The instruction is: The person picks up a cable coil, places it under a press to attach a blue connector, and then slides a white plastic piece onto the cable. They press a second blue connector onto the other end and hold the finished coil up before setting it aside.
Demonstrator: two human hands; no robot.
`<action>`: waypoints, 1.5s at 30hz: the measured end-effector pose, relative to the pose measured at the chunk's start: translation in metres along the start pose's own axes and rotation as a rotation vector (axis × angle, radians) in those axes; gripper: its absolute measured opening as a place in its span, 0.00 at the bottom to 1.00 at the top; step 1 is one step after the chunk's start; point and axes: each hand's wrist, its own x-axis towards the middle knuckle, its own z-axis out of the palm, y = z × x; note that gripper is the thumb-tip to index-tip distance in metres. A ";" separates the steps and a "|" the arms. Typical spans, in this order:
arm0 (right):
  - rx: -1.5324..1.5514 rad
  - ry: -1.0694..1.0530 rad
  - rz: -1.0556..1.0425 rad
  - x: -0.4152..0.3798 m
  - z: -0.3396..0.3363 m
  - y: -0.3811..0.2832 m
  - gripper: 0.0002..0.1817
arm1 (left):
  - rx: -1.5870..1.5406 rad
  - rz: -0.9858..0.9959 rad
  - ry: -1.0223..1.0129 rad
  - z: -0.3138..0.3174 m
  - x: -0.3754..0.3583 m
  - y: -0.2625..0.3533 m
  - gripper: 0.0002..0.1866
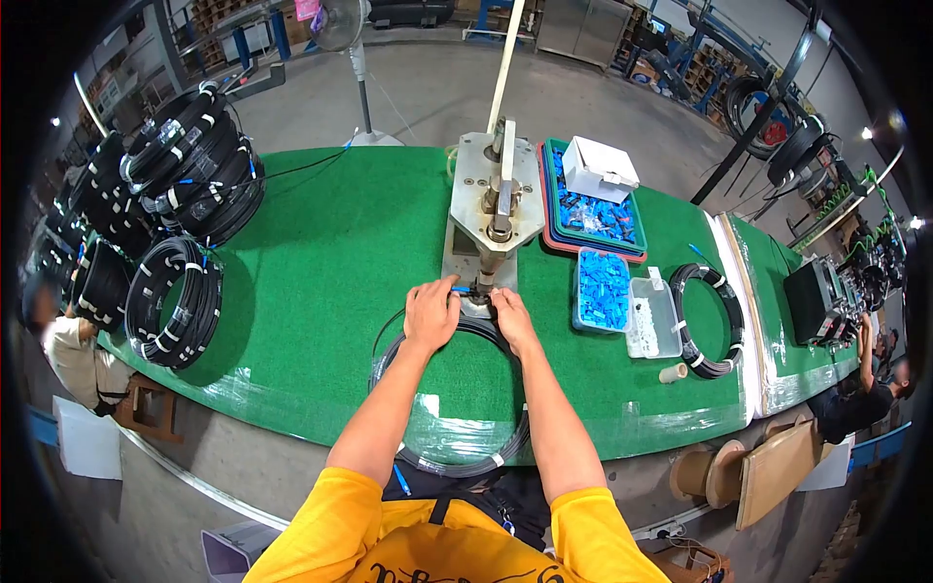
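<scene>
A metal press (496, 194) stands on the green table (330, 214). My left hand (431, 313) is at the left of the press base, its fingers closed around a small blue connector (461, 290) on a black cable. On the right side of the base, my right hand (512, 317) has its fingers pressed together at the cable end under the press head; what they pinch is too small to name. Between my forearms a black cable coil (457, 468) lies flat, with white ties round it and a blue end hanging over the table edge.
Right of the press are a tray of blue parts (632, 238), a white box (599, 167), a bin of blue connectors (603, 291), a bin of white pieces (656, 316) and a cable coil (734, 311). Coils (194, 175) pile up left. Co-workers are at both sides.
</scene>
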 end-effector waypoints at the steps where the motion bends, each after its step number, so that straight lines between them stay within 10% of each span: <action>1: 0.006 -0.006 0.014 -0.001 0.000 -0.001 0.20 | -0.074 -0.099 -0.072 0.001 0.001 -0.002 0.13; 45: -0.020 -0.005 -0.023 -0.004 -0.002 -0.002 0.21 | 0.044 -0.272 -0.187 0.003 0.009 0.003 0.19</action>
